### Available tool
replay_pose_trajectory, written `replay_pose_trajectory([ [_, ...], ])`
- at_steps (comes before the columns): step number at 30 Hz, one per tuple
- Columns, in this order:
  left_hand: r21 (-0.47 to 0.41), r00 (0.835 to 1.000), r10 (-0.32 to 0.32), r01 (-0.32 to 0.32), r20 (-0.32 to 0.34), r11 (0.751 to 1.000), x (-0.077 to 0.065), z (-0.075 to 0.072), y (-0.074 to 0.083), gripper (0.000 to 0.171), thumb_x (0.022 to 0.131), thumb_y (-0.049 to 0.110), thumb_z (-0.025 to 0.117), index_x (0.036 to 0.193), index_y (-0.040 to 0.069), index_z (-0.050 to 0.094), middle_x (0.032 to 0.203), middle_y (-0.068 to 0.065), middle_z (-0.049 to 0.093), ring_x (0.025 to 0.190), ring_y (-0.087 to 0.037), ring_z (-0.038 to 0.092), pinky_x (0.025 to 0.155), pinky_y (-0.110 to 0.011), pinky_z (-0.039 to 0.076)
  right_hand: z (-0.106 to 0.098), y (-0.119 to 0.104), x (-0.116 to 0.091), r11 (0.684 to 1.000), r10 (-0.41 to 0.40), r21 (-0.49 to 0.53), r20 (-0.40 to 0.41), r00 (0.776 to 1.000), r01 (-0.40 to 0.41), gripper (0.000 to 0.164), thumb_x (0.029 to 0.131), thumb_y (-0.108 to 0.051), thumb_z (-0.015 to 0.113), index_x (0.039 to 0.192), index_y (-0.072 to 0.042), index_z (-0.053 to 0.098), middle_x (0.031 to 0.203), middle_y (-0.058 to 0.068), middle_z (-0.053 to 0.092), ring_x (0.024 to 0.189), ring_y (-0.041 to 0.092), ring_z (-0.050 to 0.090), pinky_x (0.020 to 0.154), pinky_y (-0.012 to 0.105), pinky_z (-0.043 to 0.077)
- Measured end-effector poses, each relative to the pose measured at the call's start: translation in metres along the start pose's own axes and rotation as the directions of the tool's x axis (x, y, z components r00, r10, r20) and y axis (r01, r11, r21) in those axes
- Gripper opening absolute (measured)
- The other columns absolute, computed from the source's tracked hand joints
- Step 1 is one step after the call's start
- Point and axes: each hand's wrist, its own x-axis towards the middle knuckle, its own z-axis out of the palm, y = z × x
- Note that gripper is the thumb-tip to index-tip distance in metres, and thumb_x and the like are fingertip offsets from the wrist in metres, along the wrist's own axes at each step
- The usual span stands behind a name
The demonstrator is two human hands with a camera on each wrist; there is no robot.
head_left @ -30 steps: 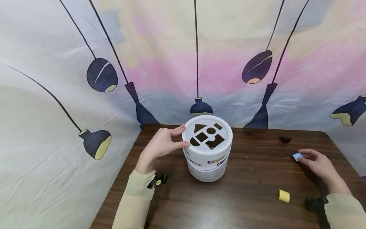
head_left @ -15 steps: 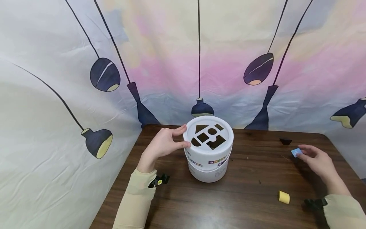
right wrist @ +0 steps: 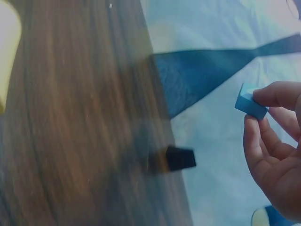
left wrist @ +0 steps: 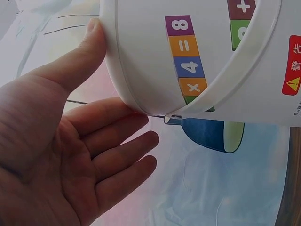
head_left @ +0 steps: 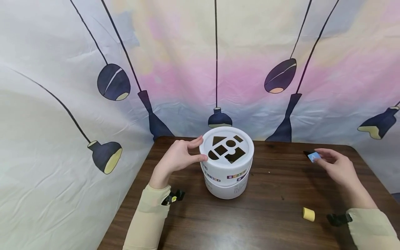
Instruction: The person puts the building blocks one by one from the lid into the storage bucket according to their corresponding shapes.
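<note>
A white round bucket (head_left: pixel 226 192) stands mid-table, its lid cut with several shaped holes. My left hand (head_left: pixel 177 159) touches the lid's left rim with the thumb and index finger. In the left wrist view the other fingers extend loosely below the rim (left wrist: pixel 111 52), clear of the handle. At the right, my right hand (head_left: pixel 340 168) pinches a small light-blue block (head_left: pixel 314 157) between thumb and fingers. The right wrist view shows this blue block (right wrist: pixel 252 104) raised, the thumb on one face and fingertips beneath.
A dark block (right wrist: pixel 181 158) lies near the table's back edge, partly hidden behind the blue block in the head view. A yellow rounded block (head_left: pixel 308 214) lies nearer the front right. A fabric backdrop (head_left: pixel 250 86) printed with lamps hangs behind the wooden table (head_left: pixel 265 225).
My right hand has moved left and toward the back with the blue block, which now overlaps the dark block in the head view. The left hand stays at the lid rim.
</note>
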Motion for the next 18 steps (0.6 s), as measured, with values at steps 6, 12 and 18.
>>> replay_pose_trajectory([
  [6, -0.002, 1.0, 0.008, -0.008, 0.0, 1.0, -0.001, -0.001, 0.0, 0.079, 0.088, 0.049, 0.088, 0.153, 0.016, 0.057, 0.154, 0.005, 0.056, 0.15, -0.021, 0.044, 0.113, -0.042, 0.048, 0.008, -0.029, 0.003, 0.998, -0.03, 0.063, -0.022, 0.999, 0.032, 0.047, 0.107, -0.03, 0.068, 0.142, 0.001, 0.064, 0.129, 0.027, 0.065, 0.09, -0.017, 0.048, 0.066, 0.011, 0.047],
  [12, -0.003, 1.0, 0.008, -0.008, -0.004, 1.0, -0.001, -0.001, 0.001, 0.078, 0.088, 0.048, 0.088, 0.152, 0.016, 0.058, 0.154, 0.005, 0.057, 0.15, -0.022, 0.045, 0.112, -0.042, 0.048, 0.018, -0.062, 0.008, 0.989, -0.073, 0.124, -0.027, 0.997, 0.075, 0.046, 0.106, -0.03, 0.071, 0.142, -0.002, 0.066, 0.127, 0.023, 0.068, 0.091, -0.016, 0.055, 0.069, 0.01, 0.049],
  [18, 0.006, 1.0, 0.006, -0.006, 0.0, 1.0, 0.0, -0.001, 0.002, 0.078, 0.088, 0.048, 0.089, 0.152, 0.017, 0.058, 0.154, 0.005, 0.057, 0.149, -0.022, 0.046, 0.11, -0.041, 0.05, 0.035, -0.093, 0.011, 0.972, -0.089, 0.213, -0.041, 0.995, 0.095, 0.048, 0.104, -0.033, 0.074, 0.143, -0.005, 0.068, 0.119, 0.005, 0.07, 0.094, -0.008, 0.061, 0.074, 0.01, 0.05],
])
